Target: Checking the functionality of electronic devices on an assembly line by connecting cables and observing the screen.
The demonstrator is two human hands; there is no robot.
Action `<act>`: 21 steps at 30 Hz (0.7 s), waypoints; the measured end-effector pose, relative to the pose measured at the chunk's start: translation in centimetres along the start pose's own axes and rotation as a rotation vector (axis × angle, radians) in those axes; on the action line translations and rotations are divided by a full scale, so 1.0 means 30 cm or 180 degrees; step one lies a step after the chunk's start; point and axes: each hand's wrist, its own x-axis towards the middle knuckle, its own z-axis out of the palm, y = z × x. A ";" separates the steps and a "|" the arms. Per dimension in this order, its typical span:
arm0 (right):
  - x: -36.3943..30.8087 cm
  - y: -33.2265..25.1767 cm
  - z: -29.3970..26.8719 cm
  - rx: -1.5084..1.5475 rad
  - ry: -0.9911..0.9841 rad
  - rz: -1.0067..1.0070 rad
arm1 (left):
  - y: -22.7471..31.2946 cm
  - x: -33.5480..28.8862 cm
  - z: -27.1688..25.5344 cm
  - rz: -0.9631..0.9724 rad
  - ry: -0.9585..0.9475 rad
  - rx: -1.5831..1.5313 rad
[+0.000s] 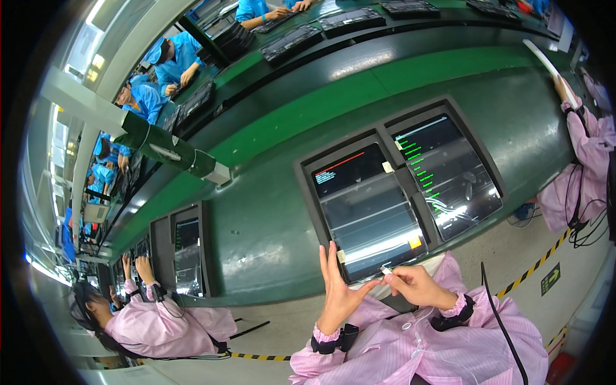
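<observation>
Left hand (pixel 337 296) and right hand (pixel 420 289) work at the near edge of a dark tablet (pixel 362 215): the left has its fingers spread, fingertips at the lower left corner and thumb stretched toward the other hand, while the right pinches a small white connector (pixel 385 270) between thumb and fingers. Those fingers cover most of the connector, so whether it is seated in the tablet's edge cannot be told.

The tablet lies face up in the left compartment of a dark grey two-bay tray (pixel 404 176), showing red and white lines at its top, too small to make out. Glare crosses its lower screen, near a yellow sticker (pixel 415 242). In the right compartment lies a second tablet (pixel 452 173) with a column of green text, partly washed out by reflections.

Both sit on a green worktable (pixel 256 218). Farther left on it is another two-bay tray (pixel 162 256), with a lit tablet (pixel 188 247) in its right bay; beside it a co-worker in pink (pixel 170 321) reaches forward, hands partly hidden. At the far right, a person in pink (pixel 587 141), cut off by the dark rim, holds a white strip (pixel 542 64). Beyond the table, workers in blue (pixel 176 61) bend over dark panels (pixel 292 43), several cropped or blurred.
</observation>
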 end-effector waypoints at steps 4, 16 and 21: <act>-0.002 -0.020 0.002 0.0108 0.0037 0.0064 | -0.002 0.000 -0.001 -0.0024 -0.0008 -0.0119; -0.013 -0.017 0.010 -0.0280 0.0115 -0.0209 | 0.005 -0.002 0.013 -0.0092 0.0111 -0.0028; -0.023 -0.016 -0.008 -0.0668 0.0063 -0.0539 | 0.012 0.004 0.012 -0.0074 0.0104 0.0161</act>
